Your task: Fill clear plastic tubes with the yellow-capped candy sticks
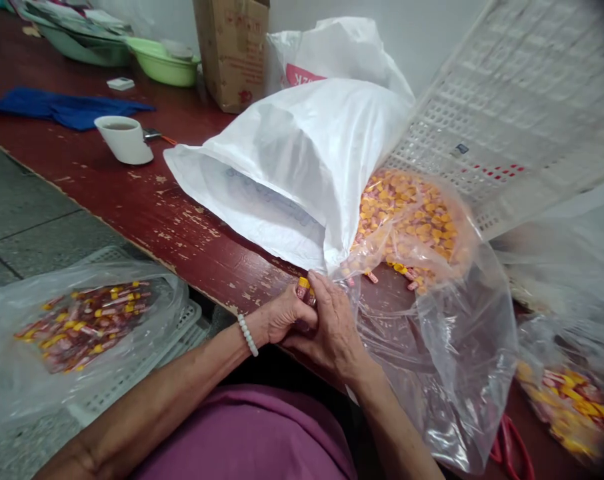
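Both hands meet at the table's front edge, just below the mouth of a white woven sack (302, 153). My left hand (287, 313), with a pale bead bracelet at the wrist, is closed around small yellow-capped red tubes (303, 288). Pressed against it, my right hand (332, 323) has its fingers curled over the same tubes. How many tubes are held is hidden by the fingers. Right of the sack, a clear plastic bag (462, 320) holds many yellow caps (417, 213), with a few red pieces at its opening.
A bag of capped tubes (92, 320) rests on a crate at the lower left. On the red table (182, 220) stand a white cup (125, 140), green basins (165, 63) and a carton (235, 53). A white crate (512, 113) leans at the right, above another bag (572, 393) and red scissors handles (513, 447).
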A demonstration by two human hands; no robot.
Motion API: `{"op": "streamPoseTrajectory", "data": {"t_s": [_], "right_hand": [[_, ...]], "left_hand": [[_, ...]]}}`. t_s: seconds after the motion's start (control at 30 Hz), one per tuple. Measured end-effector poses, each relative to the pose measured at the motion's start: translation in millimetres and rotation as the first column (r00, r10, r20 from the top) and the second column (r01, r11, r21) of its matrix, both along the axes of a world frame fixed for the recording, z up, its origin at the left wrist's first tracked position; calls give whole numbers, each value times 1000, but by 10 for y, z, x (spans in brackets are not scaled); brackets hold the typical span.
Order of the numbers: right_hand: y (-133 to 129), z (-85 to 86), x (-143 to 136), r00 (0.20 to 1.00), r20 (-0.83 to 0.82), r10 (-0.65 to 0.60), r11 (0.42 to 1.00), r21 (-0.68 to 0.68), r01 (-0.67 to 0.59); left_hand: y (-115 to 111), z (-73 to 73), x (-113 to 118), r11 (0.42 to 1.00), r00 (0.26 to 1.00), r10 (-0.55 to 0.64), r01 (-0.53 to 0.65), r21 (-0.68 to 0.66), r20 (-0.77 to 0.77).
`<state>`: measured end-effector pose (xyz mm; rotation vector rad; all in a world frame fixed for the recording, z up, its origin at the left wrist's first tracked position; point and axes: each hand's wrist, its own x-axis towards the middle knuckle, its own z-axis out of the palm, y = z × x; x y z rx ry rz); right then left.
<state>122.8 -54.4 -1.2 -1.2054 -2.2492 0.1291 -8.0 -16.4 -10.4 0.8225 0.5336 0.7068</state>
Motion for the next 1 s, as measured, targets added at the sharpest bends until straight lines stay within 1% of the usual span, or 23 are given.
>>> {"op": "streamPoseTrajectory", "data": {"t_s": [0.03,0.1,0.2,0.27,0.37,0.47,0.53,0.57,0.67,0.73,0.8,0.9,1.0], "right_hand": [[13,-39,-64,1000,4,-15,1000,9,15],[40,-75,-164,999,-18,-37,999,10,37],[52,-42,-263,998,-57,-24,1000,-2,24],[77,-21,-316,998,-59,-8,1000,13,9],[182,-58,-437,999,-35,15,1000,10,-15],[266,-132,-618,993,-63,102,992,-67,-106],[289,-176,-739,980,-150,128,980,-131,-148],[296,-198,-793,972,-196,125,973,-167,-159],[313,-252,-933,951,-284,119,944,-265,-197],[325,-269,-1012,945,-299,134,931,-289,-224],[343,-269,-1085,950,-272,154,938,-263,-227],[390,-256,-1196,965,-161,209,955,-179,-237],[456,-260,-1340,965,-58,258,957,-125,-263]], "left_hand": [[-12,-4,-12,1000,1000,1,-1,-15,5],[-38,-12,-40,998,999,43,-43,-38,6],[-80,-21,-93,991,993,118,-117,-69,13],[-83,-42,-148,987,990,139,-135,-92,36],[-49,-103,-296,981,986,158,-150,-122,57],[-56,-129,-507,950,966,257,-247,-191,29],[-83,-121,-662,917,943,332,-322,-237,5],[-94,-117,-741,905,935,354,-341,-256,4],[-113,-126,-947,890,929,370,-346,-297,25],[-121,-153,-1047,883,925,379,-349,-314,39],[-131,-194,-1120,868,913,406,-370,-331,43],[-146,-269,-1207,835,892,450,-398,-381,54],[-158,-340,-1297,807,873,479,-399,-435,88]]}}
